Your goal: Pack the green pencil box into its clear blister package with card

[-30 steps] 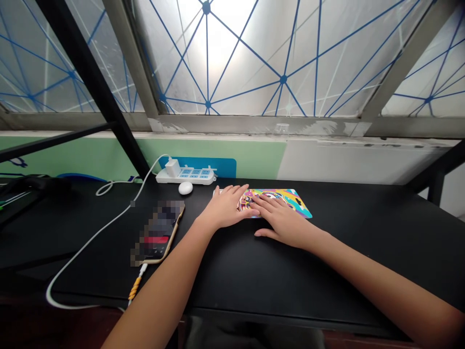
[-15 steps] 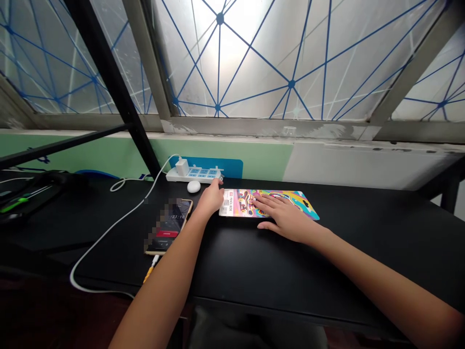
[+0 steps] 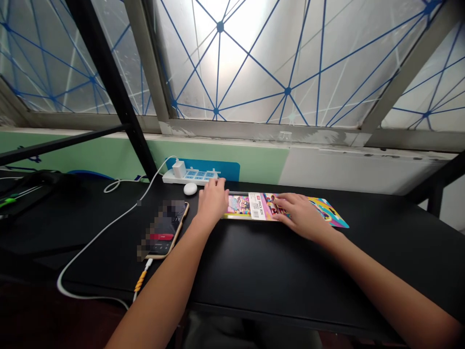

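Note:
On the black desk lies a pencil box (image 3: 238, 205) with a colourful printed face and a pale rim. My left hand (image 3: 213, 198) is closed over its left end, fingers bent across the far edge. A bright packaging card (image 3: 258, 207), with a white label reading PENCIL BOX, overlaps the box and sticks out to the right. On top of this card rests my right hand (image 3: 302, 215), fingers curled at its far edge and thumb near the front edge, gripping it. How far the box reaches under the card is hidden.
Left of my hands lies a charging phone (image 3: 167, 232), its screen partly blurred out. A white power strip (image 3: 192, 175) with a plugged-in charger stands by the wall, a white rounded case (image 3: 190, 189) before it. A white cable (image 3: 105, 230) loops across the desk's left side.
The packaging card has slid right along with my right hand, baring the pencil box's left part. My left hand has shifted onto the box's left end. The view has moved slightly.

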The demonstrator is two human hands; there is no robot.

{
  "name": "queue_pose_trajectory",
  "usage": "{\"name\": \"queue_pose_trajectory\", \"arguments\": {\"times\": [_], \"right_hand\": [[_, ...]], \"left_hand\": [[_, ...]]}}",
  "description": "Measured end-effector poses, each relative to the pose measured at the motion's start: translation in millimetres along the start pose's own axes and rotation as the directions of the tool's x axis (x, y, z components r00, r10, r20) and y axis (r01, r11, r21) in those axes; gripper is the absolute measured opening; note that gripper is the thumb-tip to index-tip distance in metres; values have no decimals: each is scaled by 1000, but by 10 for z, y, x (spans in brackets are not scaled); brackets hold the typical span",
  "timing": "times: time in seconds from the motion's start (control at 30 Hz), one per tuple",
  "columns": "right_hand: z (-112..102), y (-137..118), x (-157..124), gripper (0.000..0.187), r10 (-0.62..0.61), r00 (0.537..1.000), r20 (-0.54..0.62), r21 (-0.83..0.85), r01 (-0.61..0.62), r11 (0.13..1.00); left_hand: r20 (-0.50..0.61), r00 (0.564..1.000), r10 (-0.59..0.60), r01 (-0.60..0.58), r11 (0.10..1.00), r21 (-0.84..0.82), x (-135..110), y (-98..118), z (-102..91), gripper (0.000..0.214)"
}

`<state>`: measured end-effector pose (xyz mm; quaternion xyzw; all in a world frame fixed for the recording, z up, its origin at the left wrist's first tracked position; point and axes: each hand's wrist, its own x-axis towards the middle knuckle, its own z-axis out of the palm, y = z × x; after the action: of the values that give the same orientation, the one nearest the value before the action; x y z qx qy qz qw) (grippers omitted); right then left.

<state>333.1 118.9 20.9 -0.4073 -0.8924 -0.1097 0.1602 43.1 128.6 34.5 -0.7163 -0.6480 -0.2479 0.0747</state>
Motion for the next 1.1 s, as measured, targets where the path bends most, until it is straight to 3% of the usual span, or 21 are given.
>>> {"name": "queue_pose_trajectory", "arguments": {"times": [0.07,0.13,0.23,0.3,0.5,0.7,0.9,1.1], "right_hand": [[77,-163,77,56,-47,999,19,24,47,999],[133,-287,118,65,-80,995,63,40,77,996],[121,-299,89,68,-82,989,124,70,74,995],[57,-183,23,63,-64,988,142,98,50,994],[-78,242,-210,53,38,994,105,63,-45,997],[85,136,-210,74,0,996,93,75,-7,997],[115,65,-137,55,-28,992,125,81,18,997],[46,352,-265,55,4,988,151,34,-9,999]], "left_hand": [[-7,990,140,-140,989,-51,-43,163,48,41],[101,965,243,-230,966,-121,-82,291,118,49],[303,905,299,-245,948,-202,-114,363,204,64],[367,879,306,-229,944,-239,-115,350,221,69],[399,866,301,-219,946,-238,-102,330,186,74],[421,858,295,-229,953,-200,-22,193,192,78],[452,831,324,-239,942,-236,150,-75,146,71],[456,837,301,-215,949,-231,177,-164,120,71]]}}
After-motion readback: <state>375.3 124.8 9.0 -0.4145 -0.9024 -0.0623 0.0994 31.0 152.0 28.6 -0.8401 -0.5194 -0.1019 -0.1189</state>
